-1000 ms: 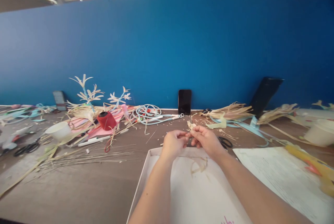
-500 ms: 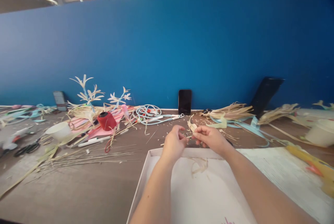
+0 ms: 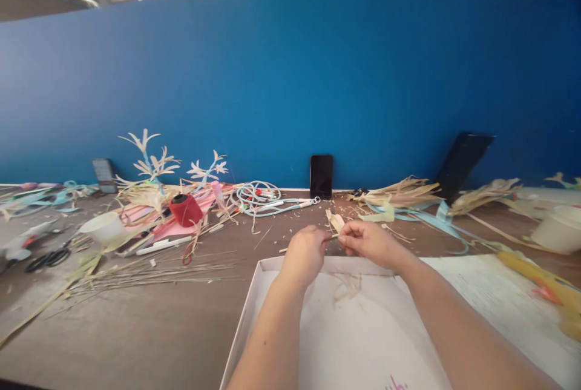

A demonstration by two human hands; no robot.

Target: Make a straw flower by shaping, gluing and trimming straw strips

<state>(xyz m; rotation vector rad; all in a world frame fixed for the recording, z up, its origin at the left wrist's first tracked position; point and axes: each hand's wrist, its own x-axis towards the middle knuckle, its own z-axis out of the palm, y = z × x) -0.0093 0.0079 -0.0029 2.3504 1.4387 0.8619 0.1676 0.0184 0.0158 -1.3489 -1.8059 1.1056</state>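
Note:
Above the far rim of a shallow white box lid (image 3: 272,266), my two hands work close together. My right hand (image 3: 370,241) pinches a pale strip of dried husk (image 3: 336,222) between thumb and fingertips, its wide end poking up beyond them. My left hand (image 3: 308,255) is closed with its fingertips at the strip's thin lower end, which spans the small gap between the hands; the fingers are partly hidden by the back of that hand. Thin pale scraps (image 3: 347,288) lie inside the lid.
A phone (image 3: 321,176) leans on the blue partition (image 3: 290,75). Left lie a red spool (image 3: 186,210), a white bowl (image 3: 103,228), scissors (image 3: 49,258), a glue gun (image 3: 28,242) and husk flowers (image 3: 157,166). Right are husk bundles (image 3: 402,193), a dark slab (image 3: 462,166) and a cup (image 3: 558,229).
My left hand has turned over slightly, its raised fingers curling down to the strip's thin end. My right hand keeps its pinch and has shifted slightly right.

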